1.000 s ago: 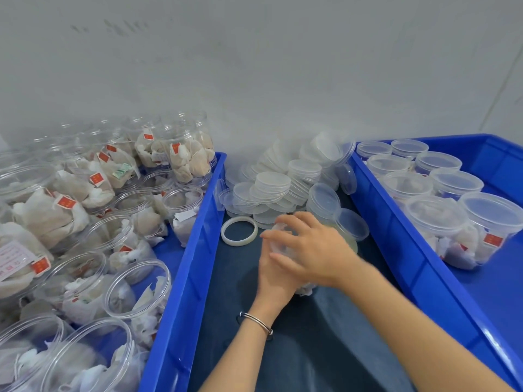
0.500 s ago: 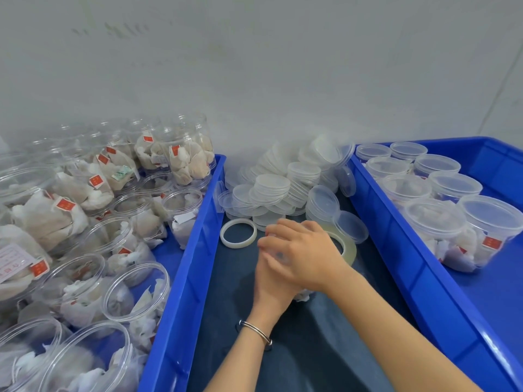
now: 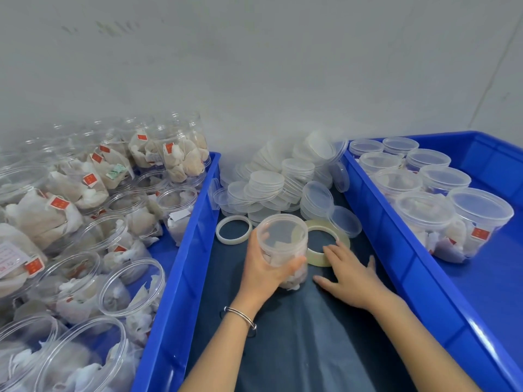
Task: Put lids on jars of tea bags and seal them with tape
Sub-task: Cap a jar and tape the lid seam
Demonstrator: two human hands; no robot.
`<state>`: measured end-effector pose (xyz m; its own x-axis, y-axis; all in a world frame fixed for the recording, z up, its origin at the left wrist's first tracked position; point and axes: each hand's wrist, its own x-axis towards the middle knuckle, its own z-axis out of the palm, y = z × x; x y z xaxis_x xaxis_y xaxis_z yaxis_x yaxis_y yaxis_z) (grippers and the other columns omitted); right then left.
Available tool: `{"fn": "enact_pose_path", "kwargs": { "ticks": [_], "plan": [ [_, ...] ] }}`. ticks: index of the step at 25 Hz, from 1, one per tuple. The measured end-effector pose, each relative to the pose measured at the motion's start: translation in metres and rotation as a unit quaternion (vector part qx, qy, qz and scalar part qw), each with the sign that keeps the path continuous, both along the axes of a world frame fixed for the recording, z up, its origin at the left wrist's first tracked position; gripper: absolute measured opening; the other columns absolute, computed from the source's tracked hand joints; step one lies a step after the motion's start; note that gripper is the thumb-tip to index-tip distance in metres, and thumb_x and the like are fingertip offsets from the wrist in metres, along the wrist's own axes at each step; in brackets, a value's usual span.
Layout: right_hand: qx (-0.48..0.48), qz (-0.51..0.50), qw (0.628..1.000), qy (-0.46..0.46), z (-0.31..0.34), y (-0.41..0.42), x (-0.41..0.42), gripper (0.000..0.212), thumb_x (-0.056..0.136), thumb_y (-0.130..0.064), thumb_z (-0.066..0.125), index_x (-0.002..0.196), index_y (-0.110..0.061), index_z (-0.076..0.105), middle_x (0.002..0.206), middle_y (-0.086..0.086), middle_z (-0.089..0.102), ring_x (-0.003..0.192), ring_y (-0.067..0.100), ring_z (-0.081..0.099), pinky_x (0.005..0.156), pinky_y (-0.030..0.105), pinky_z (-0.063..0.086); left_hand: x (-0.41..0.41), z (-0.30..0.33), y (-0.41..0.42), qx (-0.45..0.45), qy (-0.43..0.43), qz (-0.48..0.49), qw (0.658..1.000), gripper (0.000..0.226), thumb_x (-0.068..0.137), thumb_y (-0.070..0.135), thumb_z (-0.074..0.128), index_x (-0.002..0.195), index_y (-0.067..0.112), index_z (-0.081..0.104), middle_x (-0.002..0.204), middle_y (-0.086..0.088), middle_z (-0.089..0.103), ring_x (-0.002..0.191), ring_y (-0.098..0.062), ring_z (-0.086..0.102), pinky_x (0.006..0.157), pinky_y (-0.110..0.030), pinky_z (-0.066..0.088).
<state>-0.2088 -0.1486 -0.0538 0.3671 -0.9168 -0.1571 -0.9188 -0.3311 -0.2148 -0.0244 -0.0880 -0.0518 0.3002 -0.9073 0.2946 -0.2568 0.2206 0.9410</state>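
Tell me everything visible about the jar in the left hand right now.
The jar is a clear round plastic tub holding pale tea bags, with a translucent lid already seated on top. It stands about upright, slightly tilted, on the dark mat between the two blue bins. The left hand grips its side, thumb in front. The tape roll lies flat right behind it; whether they touch is unclear. The right hand is off the jar, fingers on the roll.

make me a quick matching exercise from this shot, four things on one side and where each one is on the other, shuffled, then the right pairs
Things:
1. lidded jar
2. tape roll
3. open jars
4. left hand

Places:
A. left blue bin
B. flat on the dark mat, under the right hand fingertips
C. wrapped round the lidded jar
D. centre of the mat, in the left hand

Pairs: 1-D, 2-B, 3-A, 4-C
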Motion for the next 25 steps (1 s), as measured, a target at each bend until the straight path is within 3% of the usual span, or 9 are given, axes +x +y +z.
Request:
{"fn": "enact_pose_path", "kwargs": {
  "ticks": [2, 4, 6, 7, 9, 12, 15, 19, 25],
  "plan": [
    [-0.056, 0.022, 0.996, 0.064, -0.011, 0.002, -0.005, 0.044, 0.098, -0.049, 0.036, 0.135, -0.025, 0.041, 0.139, -0.008, 0.037, 0.137, 0.01, 0.028, 0.111, 0.068, 0.006, 0.004, 0.008, -0.003, 0.034, -0.013, 0.005, 0.999, 0.115, 0.049, 0.05, 0.086, 0.144, 0.031, 0.024, 0.145, 0.005, 0.037, 0.134, -0.006, 0.036, 0.112, -0.029, 0.034],
    [-0.12, 0.02, 0.993, 0.007, -0.005, 0.004, -0.003, 0.032, 0.098, -0.048, 0.035, 0.114, -0.025, 0.05, 0.115, -0.008, 0.05, 0.115, 0.009, 0.047, 0.114, 0.062, 0.011, 0.006, 0.017, 0.0, 0.059, -0.005, -0.007, 0.998, 0.132, 0.05, 0.05, 0.089, 0.147, 0.042, 0.0, 0.155, 0.005, 0.017, 0.142, -0.008, 0.022, 0.115, -0.032, 0.027],
    [-0.096, -0.058, 0.964, -0.24, 0.011, 0.006, 0.0, 0.035, 0.095, -0.054, 0.037, 0.09, -0.021, 0.05, 0.084, -0.008, 0.058, 0.078, 0.008, 0.057, 0.101, 0.049, 0.041, 0.005, 0.033, 0.002, 0.02, 0.015, -0.001, 1.0, 0.118, 0.06, 0.057, 0.08, 0.146, 0.046, -0.001, 0.157, 0.012, 0.012, 0.142, -0.002, 0.02, 0.113, -0.027, 0.026],
    [-0.056, -0.109, 0.913, -0.388, 0.022, 0.01, 0.003, 0.042, 0.091, -0.059, 0.039, 0.085, -0.019, 0.049, 0.071, -0.007, 0.057, 0.062, 0.008, 0.054, 0.08, 0.04, 0.052, 0.002, 0.043, 0.001, -0.008, 0.015, 0.009, 1.0, 0.101, 0.07, 0.059, 0.069, 0.146, 0.044, 0.005, 0.156, 0.015, 0.015, 0.141, 0.003, 0.021, 0.112, -0.022, 0.026],
    [-0.057, -0.134, 0.828, -0.541, 0.044, 0.02, 0.005, 0.044, 0.089, -0.062, 0.042, 0.084, -0.019, 0.05, 0.06, -0.003, 0.051, 0.052, 0.004, 0.047, 0.053, 0.024, 0.044, -0.006, 0.064, -0.004, -0.043, -0.056, 0.023, 0.997, 0.069, 0.089, 0.052, 0.051, 0.148, 0.034, 0.02, 0.154, 0.018, 0.021, 0.138, 0.012, 0.019, 0.112, -0.013, 0.022],
    [-0.117, -0.043, 0.834, -0.537, 0.065, 0.038, 0.012, 0.025, 0.091, -0.046, 0.042, 0.084, -0.024, 0.048, 0.065, 0.007, 0.048, 0.051, 0.004, 0.039, 0.048, 0.019, 0.034, -0.021, 0.089, -0.012, -0.013, -0.17, -0.063, 0.983, 0.056, 0.1, 0.046, 0.036, 0.151, 0.023, 0.025, 0.156, 0.013, 0.023, 0.137, 0.014, 0.015, 0.115, -0.012, 0.014],
    [-0.151, 0.004, 0.853, -0.5, 0.072, 0.049, 0.014, 0.03, 0.095, -0.051, 0.037, 0.089, -0.022, 0.044, 0.058, -0.006, 0.048, 0.048, 0.006, 0.039, 0.046, 0.017, 0.032, -0.027, 0.097, -0.01, 0.007, -0.187, -0.133, 0.973, 0.06, 0.099, 0.048, 0.031, 0.152, 0.021, 0.024, 0.156, 0.011, 0.026, 0.133, 0.016, 0.018, 0.106, 0.0, 0.014],
    [-0.148, 0.02, 0.888, -0.435, 0.077, 0.052, 0.012, 0.05, 0.079, -0.064, 0.029, 0.099, -0.02, 0.042, 0.06, -0.008, 0.046, 0.05, 0.009, 0.04, 0.052, 0.022, 0.031, -0.023, 0.097, -0.003, -0.022, -0.209, -0.095, 0.973, 0.054, 0.1, 0.041, 0.035, 0.149, 0.017, 0.033, 0.154, 0.006, 0.034, 0.138, 0.005, 0.025, 0.109, -0.005, 0.019],
    [-0.168, 0.026, 0.896, -0.41, 0.074, 0.052, 0.017, 0.044, 0.081, -0.066, 0.026, 0.099, -0.028, 0.036, 0.065, -0.003, 0.05, 0.055, 0.011, 0.043, 0.052, 0.035, 0.037, -0.034, 0.093, 0.007, -0.104, -0.256, 0.007, 0.961, 0.038, 0.101, 0.016, 0.046, 0.138, 0.007, 0.049, 0.144, -0.004, 0.049, 0.132, -0.003, 0.039, 0.108, -0.008, 0.026]
  ]
}}
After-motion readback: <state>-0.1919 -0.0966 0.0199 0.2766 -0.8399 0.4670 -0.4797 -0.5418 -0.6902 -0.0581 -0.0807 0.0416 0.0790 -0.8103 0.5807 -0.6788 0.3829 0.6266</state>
